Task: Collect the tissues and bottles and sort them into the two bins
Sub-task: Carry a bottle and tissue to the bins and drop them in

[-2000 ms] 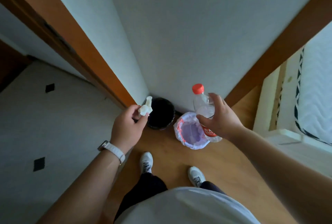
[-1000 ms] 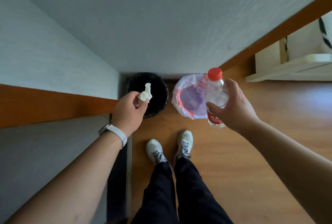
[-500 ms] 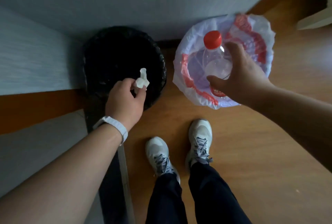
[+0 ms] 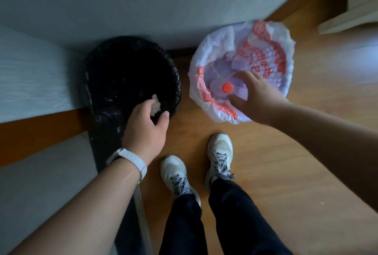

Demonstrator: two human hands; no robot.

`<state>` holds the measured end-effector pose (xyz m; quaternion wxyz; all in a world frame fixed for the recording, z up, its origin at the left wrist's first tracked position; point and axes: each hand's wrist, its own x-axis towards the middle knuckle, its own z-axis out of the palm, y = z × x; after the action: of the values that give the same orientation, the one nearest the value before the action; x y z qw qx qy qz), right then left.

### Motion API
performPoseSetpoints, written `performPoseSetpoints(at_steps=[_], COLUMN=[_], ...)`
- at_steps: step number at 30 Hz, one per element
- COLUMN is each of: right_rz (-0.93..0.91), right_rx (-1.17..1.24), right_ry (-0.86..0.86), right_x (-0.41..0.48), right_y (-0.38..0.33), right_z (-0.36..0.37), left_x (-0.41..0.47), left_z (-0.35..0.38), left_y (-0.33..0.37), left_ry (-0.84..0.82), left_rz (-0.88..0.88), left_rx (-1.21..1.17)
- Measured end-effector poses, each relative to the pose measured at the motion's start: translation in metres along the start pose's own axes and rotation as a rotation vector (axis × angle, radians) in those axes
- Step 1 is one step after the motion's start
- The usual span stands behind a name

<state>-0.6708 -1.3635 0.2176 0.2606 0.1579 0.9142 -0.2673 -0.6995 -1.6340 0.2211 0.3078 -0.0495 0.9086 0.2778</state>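
Observation:
Two bins stand on the floor against the wall. My left hand (image 4: 146, 125) hovers over the near rim of the black-lined bin (image 4: 96, 82), fingers apart, and a small crumpled white tissue (image 4: 155, 105) shows blurred just past the fingertips, inside the bin's mouth. My right hand (image 4: 256, 96) is spread over the bin with the white and red bag (image 4: 206, 50). Below that hand, a clear plastic bottle with a red cap (image 4: 227, 87) lies inside the bag, out of my grip.
My two white shoes (image 4: 219, 150) stand on the wooden floor just in front of the bins. A grey wall runs behind them, with a wooden door frame (image 4: 41, 130) at the left and pale furniture (image 4: 351, 15) at the upper right.
I have leaned in closer to the bins. My left hand's fingers opened off the tissue over the black bin. My right hand let the bottle go and it dropped into the white-bagged bin.

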Motion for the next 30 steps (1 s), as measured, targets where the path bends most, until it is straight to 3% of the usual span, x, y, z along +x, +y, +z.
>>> performPoseSetpoints(at_steps=[9,17,30], right_rz=[-0.151,-0.258,-0.263], right_rx=[-0.163,-0.247,-0.393], right_ry=[0.09,0.203,0.491], right_x=[-0.092,-0.21,-0.383], right_y=[-0.079,-0.152,-0.207], right_z=[-0.131,-0.225,-0.332], left_x=[-0.081,-0.167,-0.303], left_z=[-0.114,-0.23,-0.338], left_y=[0.082,0.145,0.232], left_ry=[0.015,0.079,0.337], left_rz=[0.261,0.543,0.842], left_rx=[0.057,0.346,0.534])
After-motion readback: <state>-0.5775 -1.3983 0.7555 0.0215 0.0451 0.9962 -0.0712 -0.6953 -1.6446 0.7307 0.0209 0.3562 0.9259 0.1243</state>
